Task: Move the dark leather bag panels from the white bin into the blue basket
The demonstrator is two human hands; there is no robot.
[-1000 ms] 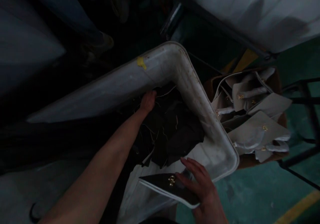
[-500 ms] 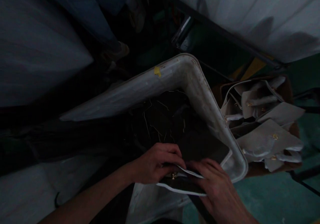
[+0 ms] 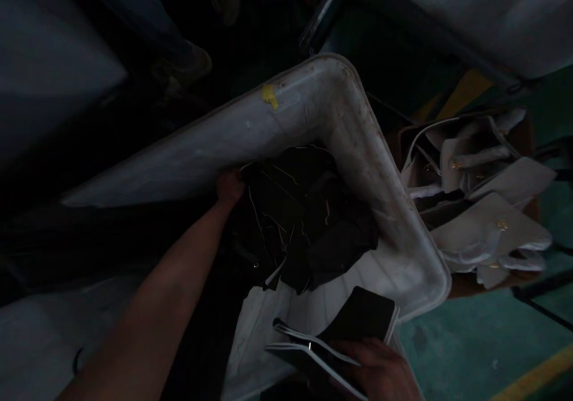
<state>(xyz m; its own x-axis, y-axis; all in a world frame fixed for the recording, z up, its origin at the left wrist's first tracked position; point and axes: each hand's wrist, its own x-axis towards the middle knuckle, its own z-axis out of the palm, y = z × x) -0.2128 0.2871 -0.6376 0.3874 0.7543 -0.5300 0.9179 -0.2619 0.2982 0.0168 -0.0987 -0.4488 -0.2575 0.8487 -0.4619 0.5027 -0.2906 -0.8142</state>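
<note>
Over the white plastic bin [image 3: 385, 222] | right hand [image 3: 371, 374]: fingers pinching a folded black bag piece [image 3: 358, 320] low by the rim | left hand [image 3: 230, 187]: at black offcuts [image 3: 304, 222], grip hidden, can't tell

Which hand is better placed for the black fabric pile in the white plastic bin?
Left, likely: left hand touches the black fabric pile in the white plastic bin; right hand holds a white-edged black panel.

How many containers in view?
2: a white plastic tub holding dark material, and a cardboard box to its right, holding pale bag pieces. Others may be hidden in the dark background.
</note>
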